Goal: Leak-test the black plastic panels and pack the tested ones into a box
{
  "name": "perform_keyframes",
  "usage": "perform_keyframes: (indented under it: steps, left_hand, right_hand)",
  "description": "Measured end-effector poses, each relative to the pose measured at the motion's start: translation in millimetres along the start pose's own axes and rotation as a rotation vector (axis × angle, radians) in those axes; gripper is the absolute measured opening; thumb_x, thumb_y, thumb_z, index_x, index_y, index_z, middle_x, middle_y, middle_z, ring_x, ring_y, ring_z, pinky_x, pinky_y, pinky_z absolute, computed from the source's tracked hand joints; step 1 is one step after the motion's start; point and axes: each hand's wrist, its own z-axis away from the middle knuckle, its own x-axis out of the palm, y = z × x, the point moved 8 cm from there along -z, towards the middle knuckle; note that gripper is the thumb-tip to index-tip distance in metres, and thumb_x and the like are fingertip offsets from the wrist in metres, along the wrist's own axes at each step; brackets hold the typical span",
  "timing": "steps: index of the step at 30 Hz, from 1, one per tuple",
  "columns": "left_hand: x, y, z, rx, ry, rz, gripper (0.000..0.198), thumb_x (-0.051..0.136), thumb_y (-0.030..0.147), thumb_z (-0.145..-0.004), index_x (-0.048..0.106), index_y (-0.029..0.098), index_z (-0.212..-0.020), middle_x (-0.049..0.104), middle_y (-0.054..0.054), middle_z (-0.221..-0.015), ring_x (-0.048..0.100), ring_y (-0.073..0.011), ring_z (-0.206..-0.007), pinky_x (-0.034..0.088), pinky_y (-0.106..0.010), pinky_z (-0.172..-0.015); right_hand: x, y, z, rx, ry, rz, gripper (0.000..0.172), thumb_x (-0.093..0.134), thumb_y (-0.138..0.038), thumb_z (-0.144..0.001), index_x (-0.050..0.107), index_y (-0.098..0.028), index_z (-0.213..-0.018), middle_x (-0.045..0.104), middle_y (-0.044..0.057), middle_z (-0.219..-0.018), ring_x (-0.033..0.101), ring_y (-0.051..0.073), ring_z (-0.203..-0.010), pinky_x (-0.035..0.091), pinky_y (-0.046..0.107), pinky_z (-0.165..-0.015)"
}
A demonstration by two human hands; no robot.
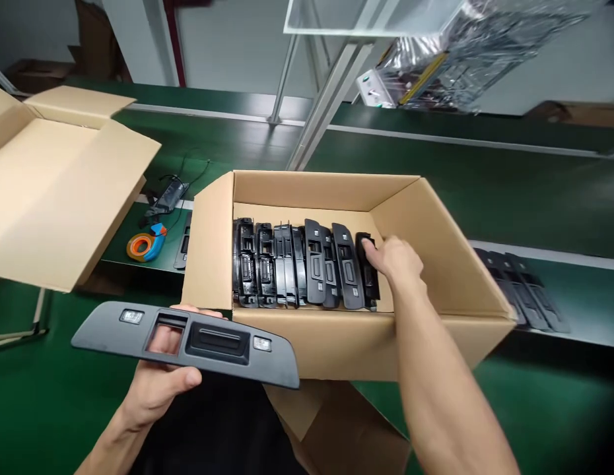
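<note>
My left hand (pixel 156 389) grips a long dark grey plastic trim panel (pixel 218 342) in front of the carton, thumb along its lower edge. The panel has a square opening, a recessed black pocket and two small clear lamp-like inserts. My right hand (pixel 399 260) reaches inside the open cardboard box (pixel 331 343), its thumb on a black plastic panel (pixel 370 280) at the right end of a row; its other fingers are mostly hidden behind. Several similar panels (pixel 314 264) stand on edge in that row, some showing grey fronts, others black ribbed backs.
Another open carton (pixel 64 178) sits at the left. Beside it lie an orange-and-blue tape roll (pixel 143 245) and a black cabled device (pixel 171 196). More panels (pixel 527 290) rest on the green bench at right. A metal post (pixel 327 105) rises behind the box.
</note>
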Motion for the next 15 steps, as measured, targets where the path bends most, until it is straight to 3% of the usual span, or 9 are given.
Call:
perform_keyframes:
  steps: [2,4,6,8,11,15]
  left_hand:
    - [-5.8,-3.7,0.8,-0.005,0.046,-0.019,0.075,0.093,0.045,-0.080,0.056,0.032,-0.144,0.072,-0.012,-0.145,0.065,-0.0385,-0.139,0.052,-0.060,-0.119]
    - [-4.7,-4.1,-0.3,-0.002,0.039,-0.033,0.073,0.095,0.042,-0.079,0.059,0.030,-0.142,0.074,-0.013,-0.141,0.068,-0.0389,-0.134,0.054,-0.060,-0.116]
    - [-1.2,-0.2,-2.3,0.019,0.028,-0.041,0.071,0.096,0.042,-0.077,0.064,0.028,-0.139,0.077,-0.013,-0.136,0.072,-0.0382,-0.128,0.058,-0.057,-0.111]
    - [2.9,7.6,-3.9,0.056,0.024,-0.052,0.069,0.098,0.045,-0.073,0.070,0.024,-0.132,0.080,-0.013,-0.128,0.075,-0.0376,-0.121,0.061,-0.052,-0.106]
    - [1.7,21.3,-1.7,0.100,0.105,-0.117,0.056,0.099,0.047,-0.071,0.079,0.021,-0.117,0.083,-0.010,-0.114,0.078,-0.0337,-0.110,0.063,-0.046,-0.101]
    - [-17.0,32.0,13.2,0.074,0.272,-0.194,0.043,0.096,0.048,-0.077,0.081,0.019,-0.105,0.083,-0.009,-0.105,0.077,-0.0298,-0.101,0.063,-0.042,-0.096]
  right_hand:
    - [-20.9,-32.5,32.4,-0.146,0.123,-0.136,0.050,0.050,-0.040,-0.104,0.068,-0.006,-0.137,0.069,0.028,-0.138,0.066,0.038,-0.133,0.049,0.054,-0.114]
    - [-33.3,-77.5,86.9,-0.421,0.113,-0.386,0.049,0.048,-0.050,-0.107,0.071,-0.017,-0.135,0.074,0.018,-0.133,0.071,0.032,-0.124,0.053,0.050,-0.113]
    - [-29.9,-125.6,154.7,-0.753,-0.109,-0.504,0.049,0.053,-0.058,-0.106,0.075,-0.022,-0.130,0.076,0.015,-0.129,0.072,0.033,-0.122,0.056,0.052,-0.112]
    - [-23.2,-158.7,218.2,-0.983,-0.326,-0.567,0.059,0.064,-0.064,-0.101,0.068,-0.023,-0.143,0.073,0.015,-0.139,0.069,0.034,-0.130,0.055,0.052,-0.115]
    - [-6.4,-186.1,277.8,-1.103,-0.557,-0.600,0.059,0.063,-0.054,-0.106,0.056,-0.028,-0.158,0.067,0.013,-0.151,0.066,0.031,-0.137,0.054,0.049,-0.119]
    - [22.1,-212.4,308.8,-1.074,-0.804,-0.630,0.058,0.054,-0.047,-0.111,0.045,-0.033,-0.166,0.060,0.011,-0.160,0.061,0.029,-0.144,0.052,0.048,-0.122]
